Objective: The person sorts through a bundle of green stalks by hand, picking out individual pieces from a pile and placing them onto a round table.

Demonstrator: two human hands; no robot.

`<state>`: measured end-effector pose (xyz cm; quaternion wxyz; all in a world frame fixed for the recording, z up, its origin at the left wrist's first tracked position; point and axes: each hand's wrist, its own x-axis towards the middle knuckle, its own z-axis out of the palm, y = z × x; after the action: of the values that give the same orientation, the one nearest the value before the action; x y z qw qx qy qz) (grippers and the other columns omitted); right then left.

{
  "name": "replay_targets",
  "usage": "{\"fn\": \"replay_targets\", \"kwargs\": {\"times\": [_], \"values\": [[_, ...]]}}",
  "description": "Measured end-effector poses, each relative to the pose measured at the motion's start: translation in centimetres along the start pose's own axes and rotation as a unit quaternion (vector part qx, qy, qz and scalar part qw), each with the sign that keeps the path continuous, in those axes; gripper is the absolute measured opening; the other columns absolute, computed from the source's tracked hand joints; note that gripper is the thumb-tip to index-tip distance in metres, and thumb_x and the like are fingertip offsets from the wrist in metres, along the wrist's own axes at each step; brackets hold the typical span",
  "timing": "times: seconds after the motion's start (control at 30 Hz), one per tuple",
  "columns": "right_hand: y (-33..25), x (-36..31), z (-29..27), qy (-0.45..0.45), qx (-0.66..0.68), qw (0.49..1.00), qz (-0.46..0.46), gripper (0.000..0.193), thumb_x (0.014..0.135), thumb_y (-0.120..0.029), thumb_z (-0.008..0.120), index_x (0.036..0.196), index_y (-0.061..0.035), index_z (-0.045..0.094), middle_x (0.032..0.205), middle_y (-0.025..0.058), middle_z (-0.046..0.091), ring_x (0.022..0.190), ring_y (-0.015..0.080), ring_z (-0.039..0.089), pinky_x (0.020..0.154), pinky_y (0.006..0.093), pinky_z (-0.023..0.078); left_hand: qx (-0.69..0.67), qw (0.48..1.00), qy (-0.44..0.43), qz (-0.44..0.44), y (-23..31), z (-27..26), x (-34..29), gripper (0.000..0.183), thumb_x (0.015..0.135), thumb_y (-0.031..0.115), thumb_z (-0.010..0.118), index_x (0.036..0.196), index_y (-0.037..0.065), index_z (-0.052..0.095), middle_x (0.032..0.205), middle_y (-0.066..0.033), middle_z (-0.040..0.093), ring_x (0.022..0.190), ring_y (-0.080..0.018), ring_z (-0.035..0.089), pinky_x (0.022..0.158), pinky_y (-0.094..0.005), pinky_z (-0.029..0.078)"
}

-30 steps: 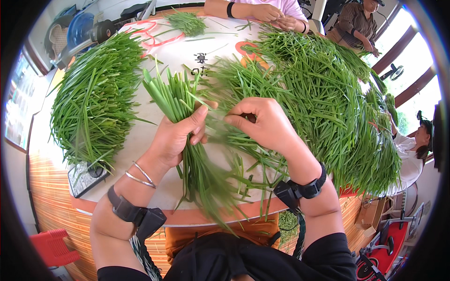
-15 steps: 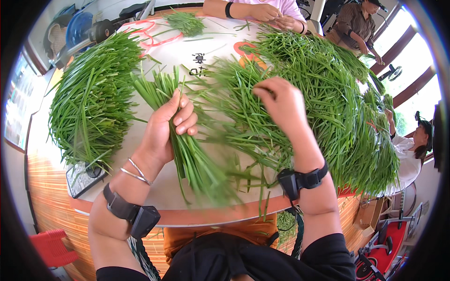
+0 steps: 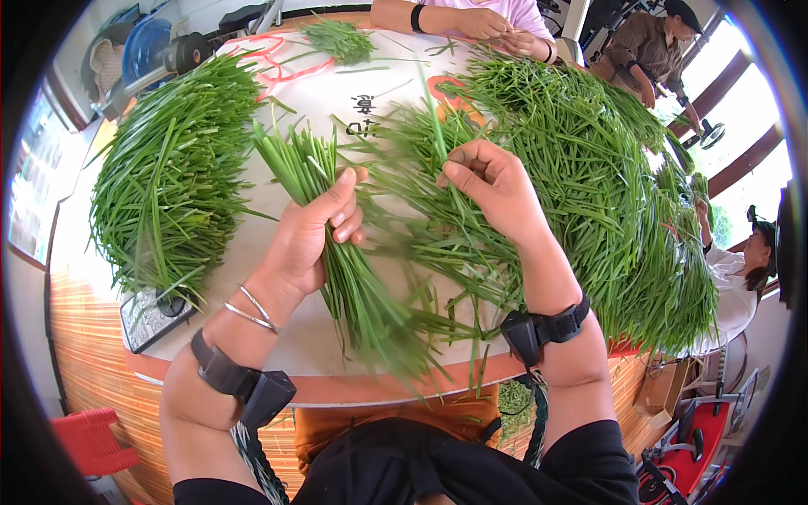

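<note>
My left hand [image 3: 324,223] is wrapped round a bunch of garlic chives [image 3: 358,295], held at a slant over the table. The cut ends stick up above the fist and the leafy ends fan out toward the table's near edge. With thumb and fingers my right hand [image 3: 492,185] pinches a chive blade [image 3: 436,118], which points up and away. Below and beside that hand lie loose chives [image 3: 454,227]. A large heap of chives [image 3: 589,185] covers the right side, and a thick stack of chives [image 3: 168,168] lies to the left.
A phone-like flat dark device [image 3: 160,316] lies at the left table edge. Red ribbon [image 3: 295,74] and a small chive pile [image 3: 337,42] are at the far side. Across the table a co-worker's hands [image 3: 505,34] work; two other people are at the right.
My right hand has shifted slightly down and left and now pinches a raised chive blade. My left hand with the bunch has moved a little to the right.
</note>
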<state>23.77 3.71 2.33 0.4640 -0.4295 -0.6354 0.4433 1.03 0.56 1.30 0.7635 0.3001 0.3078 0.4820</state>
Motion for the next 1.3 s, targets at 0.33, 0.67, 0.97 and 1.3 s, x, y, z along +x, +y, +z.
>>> {"fn": "replay_targets", "kwargs": {"times": [0.33, 0.67, 0.97, 1.3], "values": [[-2.2, -1.3, 1.6, -0.148, -0.163, 0.975, -0.014, 0.018, 0.080, -0.011, 0.064, 0.094, 0.0008, 0.063, 0.077, 0.0045, 0.063, 0.070, 0.0092, 0.056, 0.067, 0.0242, 0.046, 0.053, 0.998, 0.000, 0.029, 0.0, 0.3, -0.2, 0.036, 0.089, 0.030, 0.058, 0.110, 0.002, 0.051, 0.061, 0.0063, 0.035, 0.052, -0.0042, 0.036, 0.057, -0.0221, 0.037], [-2.6, -0.7, -3.0, -0.163, -0.217, 0.962, 0.020, 0.016, 0.080, -0.010, 0.065, 0.090, 0.0013, 0.065, 0.077, 0.0044, 0.064, 0.070, 0.0089, 0.056, 0.067, 0.0242, 0.046, -0.057, 0.990, 0.047, 0.119, -0.6, -0.7, 0.8, 0.024, 0.092, 0.032, 0.052, 0.082, 0.011, 0.049, 0.077, -0.0014, 0.049, 0.080, -0.0172, 0.055, 0.085, -0.0349, 0.046], [-2.6, -0.8, -5.5, -0.097, -0.109, 0.988, 0.057, 0.017, 0.085, -0.014, 0.063, 0.091, 0.0020, 0.062, 0.076, 0.0013, 0.062, 0.069, 0.0075, 0.056, 0.064, 0.0220, 0.045, -0.062, 0.994, -0.040, 0.083, 0.3, -1.0, 0.5, 0.024, 0.095, 0.033, 0.045, 0.081, 0.013, 0.045, 0.059, 0.0051, 0.032, 0.051, -0.0063, 0.033, 0.055, -0.0234, 0.036], [-3.2, -1.4, -5.2, -0.200, -0.218, 0.952, 0.075, 0.017, 0.084, -0.015, 0.060, 0.084, 0.0000, 0.067, 0.069, 0.0058, 0.064, 0.061, 0.0145, 0.059, 0.057, 0.0273, 0.046, -0.059, 0.996, -0.046, 0.054, 0.3, -0.7, 0.4, 0.024, 0.093, 0.032, 0.050, 0.079, 0.013, 0.044, 0.057, 0.0055, 0.031, 0.047, -0.0051, 0.032, 0.048, -0.0210, 0.032]]}}
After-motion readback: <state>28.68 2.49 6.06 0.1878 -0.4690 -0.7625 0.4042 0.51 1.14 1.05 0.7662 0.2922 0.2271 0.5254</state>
